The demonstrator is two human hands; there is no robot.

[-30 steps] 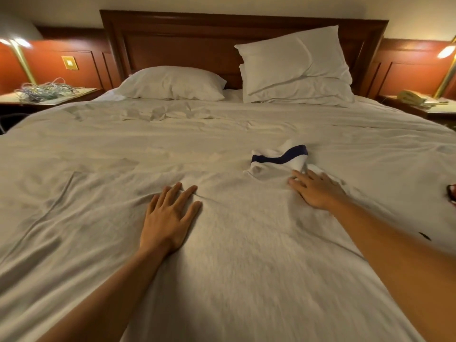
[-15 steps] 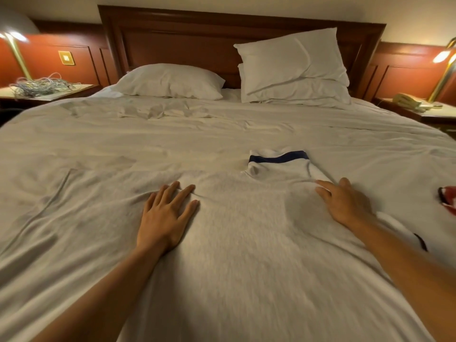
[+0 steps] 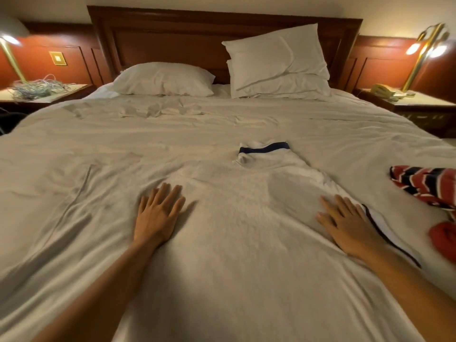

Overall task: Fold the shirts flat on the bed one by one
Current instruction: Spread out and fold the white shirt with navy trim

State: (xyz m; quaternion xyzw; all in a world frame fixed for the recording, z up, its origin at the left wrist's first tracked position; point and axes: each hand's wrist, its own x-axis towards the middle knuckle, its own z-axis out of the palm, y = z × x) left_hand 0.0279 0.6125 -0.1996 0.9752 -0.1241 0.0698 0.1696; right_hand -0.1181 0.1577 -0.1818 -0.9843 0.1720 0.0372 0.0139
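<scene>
Wide white bed (image 3: 74,149), wooden headboard (image 3: 172,38)

Striped garment (image 3: 427,186) partly off-frame, rt.

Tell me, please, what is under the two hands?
The left hand and the right hand rest flat on the white shirt, spread over the bed. The bed beneath the shirt is hidden.

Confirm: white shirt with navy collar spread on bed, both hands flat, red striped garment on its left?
Wrong side: the head view shows the red striped garment lying right of the white shirt, beyond the right hand. The rest holds: navy collar, left hand and right hand both flat.
</scene>
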